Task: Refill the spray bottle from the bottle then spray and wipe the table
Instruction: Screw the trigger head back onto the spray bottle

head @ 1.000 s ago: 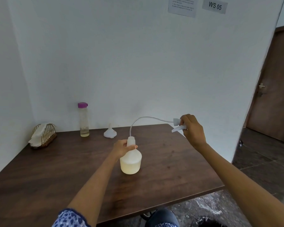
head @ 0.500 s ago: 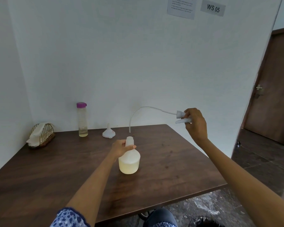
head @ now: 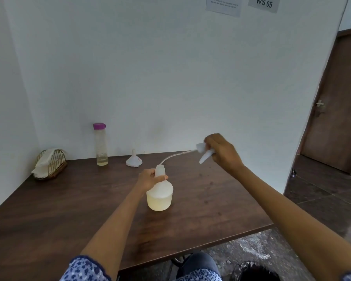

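A white spray bottle stands on the dark wooden table, holding pale yellowish liquid in its lower part. My left hand grips its neck. My right hand holds the white spray head up and to the right of the bottle. Its thin dip tube curves down to the open bottle mouth. A tall clear bottle with a purple cap stands at the back by the wall, with a little liquid at its bottom. A white funnel sits upside down beside it.
A wire basket with a pale cloth in it sits at the table's back left corner. White walls close the back and left sides. The table's right edge drops to a dark tiled floor, with a brown door beyond.
My right hand has lowered the spray head, and the tube's end has come down from above the bottle to its mouth. My left hand has kept its grip on the neck.
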